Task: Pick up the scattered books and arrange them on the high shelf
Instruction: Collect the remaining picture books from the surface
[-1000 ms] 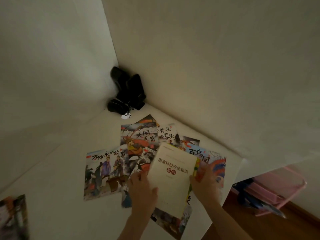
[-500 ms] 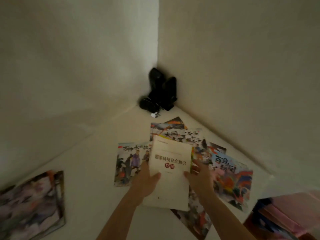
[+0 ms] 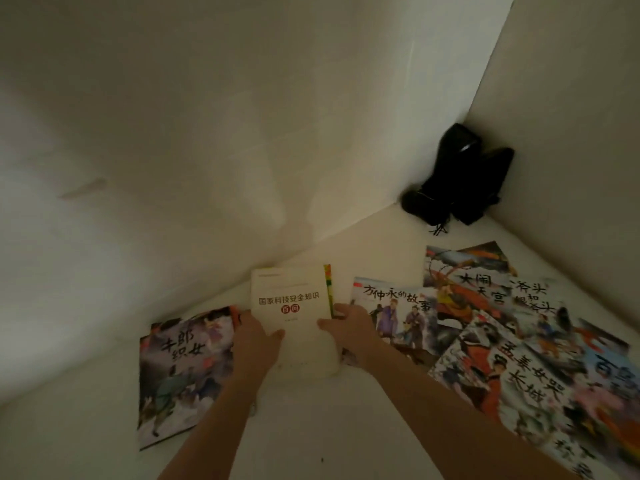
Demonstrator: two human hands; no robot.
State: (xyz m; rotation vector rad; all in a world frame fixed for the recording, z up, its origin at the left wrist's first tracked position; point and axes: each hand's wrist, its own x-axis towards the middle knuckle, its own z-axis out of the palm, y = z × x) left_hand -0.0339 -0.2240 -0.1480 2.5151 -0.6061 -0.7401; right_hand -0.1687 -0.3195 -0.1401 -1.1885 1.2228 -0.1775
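Both hands hold a cream paperback (image 3: 294, 306) with Chinese title text and a red dot on the cover. Left hand (image 3: 256, 344) grips its left edge, thumb curled over the cover, other fingers hidden under the book. Right hand (image 3: 349, 329) grips the right edge the same way, thumb on the cover. A green-yellow strip of another book's edge shows along the paperback's right side. The paperback sits low over the white shelf (image 3: 346, 427), near the back wall; cannot tell whether it touches the surface.

Picture book (image 3: 183, 372) lies flat just left of the left hand, its corner close to the wrist. Another picture book (image 3: 398, 317) lies just right of the right hand, partly under it. Further right, a fanned, overlapping spread of picture books (image 3: 519, 341) reaches the frame's right edge.

Black objects (image 3: 457, 178) with a tangle of cord sit in the shelf's far corner, against both walls, well apart from the hands. Frame dim and a bit blurred.
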